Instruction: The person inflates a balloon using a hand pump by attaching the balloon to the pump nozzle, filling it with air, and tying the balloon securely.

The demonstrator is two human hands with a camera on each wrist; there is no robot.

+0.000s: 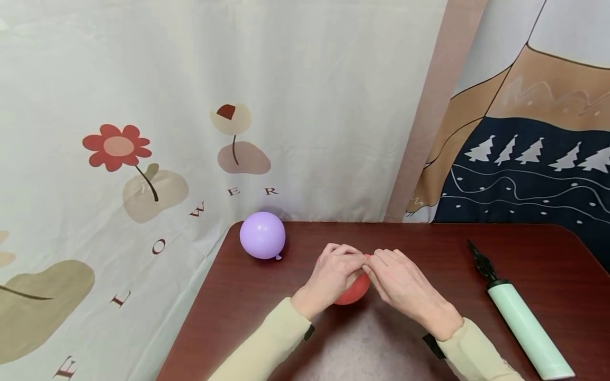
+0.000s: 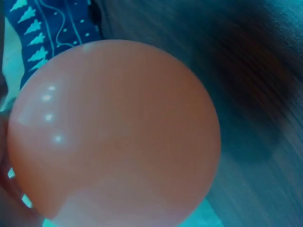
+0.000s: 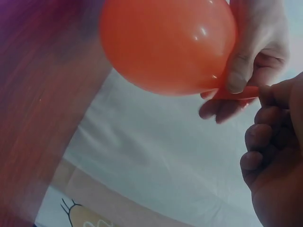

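Note:
A red inflated balloon (image 1: 354,292) hangs under both hands above the table, mostly covered by them in the head view. My left hand (image 1: 335,270) pinches its neck between thumb and fingers, as the right wrist view shows with the balloon (image 3: 165,47) beside that thumb. The end of the stretched neck (image 3: 248,93) is pinched by my right hand (image 1: 400,280), whose other fingers are curled. In the left wrist view the balloon (image 2: 118,137) fills most of the picture and hides nearly all of the hand.
At the table's back left corner sits a purple balloon (image 1: 262,236) with a tied knot. A mint green hand pump (image 1: 529,328) with a black nozzle lies on the right side of the dark red table (image 1: 419,241). Printed curtains (image 1: 324,106) hang behind it.

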